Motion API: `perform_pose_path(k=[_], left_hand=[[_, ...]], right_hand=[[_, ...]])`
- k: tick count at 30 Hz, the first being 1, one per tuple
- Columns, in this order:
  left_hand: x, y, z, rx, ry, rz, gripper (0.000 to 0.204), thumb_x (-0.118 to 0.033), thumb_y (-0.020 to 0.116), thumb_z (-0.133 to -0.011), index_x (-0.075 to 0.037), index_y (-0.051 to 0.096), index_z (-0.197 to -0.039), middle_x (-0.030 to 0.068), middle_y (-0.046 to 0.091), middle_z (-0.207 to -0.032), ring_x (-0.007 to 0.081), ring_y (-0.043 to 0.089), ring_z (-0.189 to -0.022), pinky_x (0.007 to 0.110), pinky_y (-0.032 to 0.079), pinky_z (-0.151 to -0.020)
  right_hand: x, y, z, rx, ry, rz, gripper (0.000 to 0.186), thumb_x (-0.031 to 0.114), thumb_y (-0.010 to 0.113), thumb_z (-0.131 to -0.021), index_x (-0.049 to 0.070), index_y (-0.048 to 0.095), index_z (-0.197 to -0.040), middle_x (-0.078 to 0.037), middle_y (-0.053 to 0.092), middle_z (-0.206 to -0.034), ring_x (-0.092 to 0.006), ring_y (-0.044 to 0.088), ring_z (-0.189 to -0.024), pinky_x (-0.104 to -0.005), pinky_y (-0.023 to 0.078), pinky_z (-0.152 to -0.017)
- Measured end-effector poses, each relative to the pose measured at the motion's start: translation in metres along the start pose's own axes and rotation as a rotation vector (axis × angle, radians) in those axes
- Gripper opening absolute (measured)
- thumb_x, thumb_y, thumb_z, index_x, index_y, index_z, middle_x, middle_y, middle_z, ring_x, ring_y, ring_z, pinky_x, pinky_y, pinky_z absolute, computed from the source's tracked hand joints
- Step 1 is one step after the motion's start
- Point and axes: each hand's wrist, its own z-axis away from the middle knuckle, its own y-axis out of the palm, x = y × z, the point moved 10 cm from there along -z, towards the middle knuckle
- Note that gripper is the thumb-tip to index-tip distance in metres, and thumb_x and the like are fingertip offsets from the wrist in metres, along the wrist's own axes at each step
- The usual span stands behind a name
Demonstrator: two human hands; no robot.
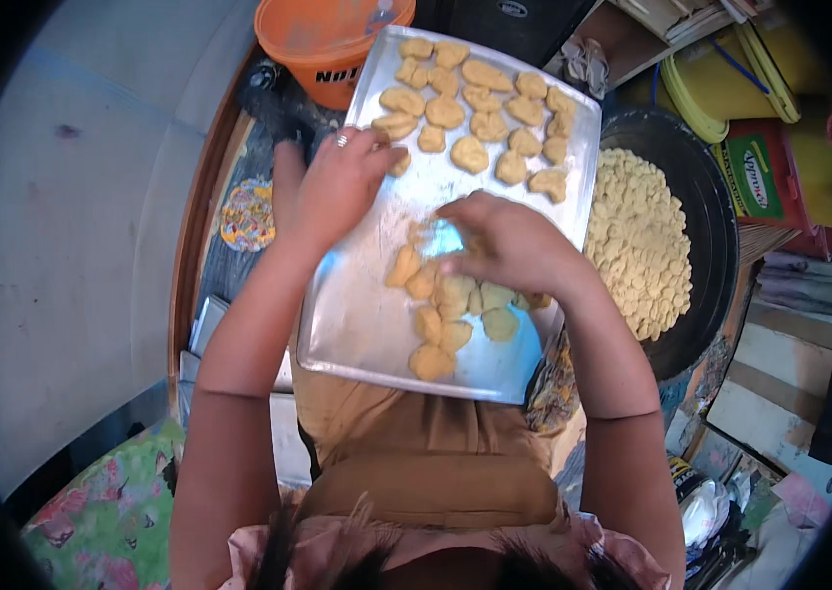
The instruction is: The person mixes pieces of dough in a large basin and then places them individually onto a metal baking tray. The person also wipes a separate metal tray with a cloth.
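A shiny metal tray lies in front of me, its near edge over my lap. Lumps of yellow-brown dough sit spaced in rows on its far half. Nearer me, more dough pieces are bunched together. My left hand, with a ring on one finger, is at the tray's left edge, thumb and forefinger closed at a small dough piece. Over the middle of the tray my right hand is curved, thumb and forefinger apart, above the bunched pieces. Its palm side is hidden.
On the right stands a black basin heaped with small pale dough pieces. An orange bucket is beyond the tray's far left corner. Yellow buckets and a red-green box are at the far right. A pale wall rises at left.
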Motion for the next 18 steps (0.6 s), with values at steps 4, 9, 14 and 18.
perform_pose_path(k=[4,9,14,18], left_hand=[[0.007,-0.003,0.001,-0.024,-0.064,0.063,0.026,-0.012,0.067,-0.079,-0.018,0.071,-0.105,0.0007,0.064,-0.105,0.0239,0.059,-0.104,0.044,0.042,-0.084],[-0.001,-0.002,0.0,0.046,0.006,0.115,0.023,-0.016,0.067,-0.083,-0.014,0.069,-0.106,0.0026,0.062,-0.109,0.0253,0.057,-0.106,0.039,0.045,-0.085],[0.003,-0.009,0.002,-0.024,-0.013,0.074,0.021,-0.018,0.068,-0.082,-0.018,0.071,-0.103,-0.0002,0.063,-0.108,0.0225,0.058,-0.106,0.039,0.045,-0.082],[-0.013,-0.002,0.008,0.012,0.083,0.102,0.031,-0.018,0.068,-0.082,-0.014,0.068,-0.113,0.0003,0.063,-0.112,0.0222,0.054,-0.111,0.04,0.039,-0.093]], right_hand=[[0.026,0.023,0.002,-0.103,-0.108,0.108,0.05,0.034,0.075,-0.075,0.011,0.063,-0.118,-0.012,0.059,-0.104,-0.0318,0.06,-0.097,-0.0429,0.047,-0.084],[0.037,0.057,-0.024,0.085,-0.119,0.03,0.031,0.016,0.069,-0.078,0.007,0.067,-0.108,-0.012,0.059,-0.103,-0.0314,0.062,-0.094,-0.0388,0.05,-0.082],[0.006,-0.02,-0.041,-0.419,0.116,-0.016,0.023,0.019,0.069,-0.081,0.003,0.064,-0.098,-0.017,0.064,-0.101,-0.0354,0.062,-0.094,-0.0444,0.049,-0.082],[0.014,-0.023,-0.026,-0.384,0.069,0.09,0.031,0.027,0.071,-0.08,0.004,0.063,-0.098,-0.013,0.065,-0.095,-0.0333,0.062,-0.094,-0.0429,0.049,-0.08]])
